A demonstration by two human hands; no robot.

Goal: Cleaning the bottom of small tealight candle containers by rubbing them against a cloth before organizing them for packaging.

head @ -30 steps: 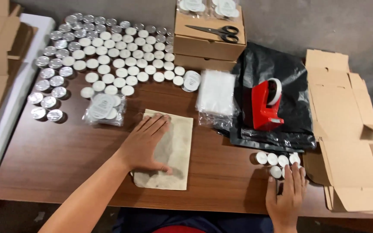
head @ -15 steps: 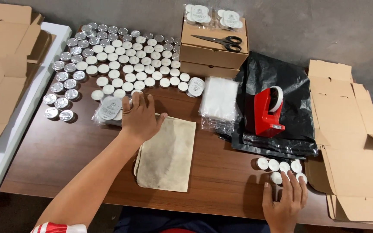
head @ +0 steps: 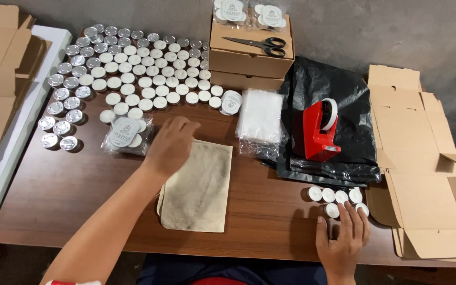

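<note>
A flat beige cloth pouch lies on the brown wooden tabletop, its long axis running from the near edge away toward the far side, tilted a little so the far end leans right. The left hand hovers at the pouch's far left corner, palm down, fingers loosely curled and grasping nothing; whether it touches the cloth cannot be told. Its forearm stretches in from the lower left, slanting across the tabletop. Just beyond the knuckles sits a small clear bag of tealight candles.

The right hand rests flat near the front edge — fingers spread and released, fingertips touching a little cluster of white tealight candles.

Farther back, a large field of white tealights in silver cups covers the tabletop's left half. A stack of clear plastic bags lies right of the pouch, and a red tape dispenser stands on a black plastic sheet. Black-handled scissors lie on a closed brown cardboard box, with an opened flat cardboard box at the far right.
</note>
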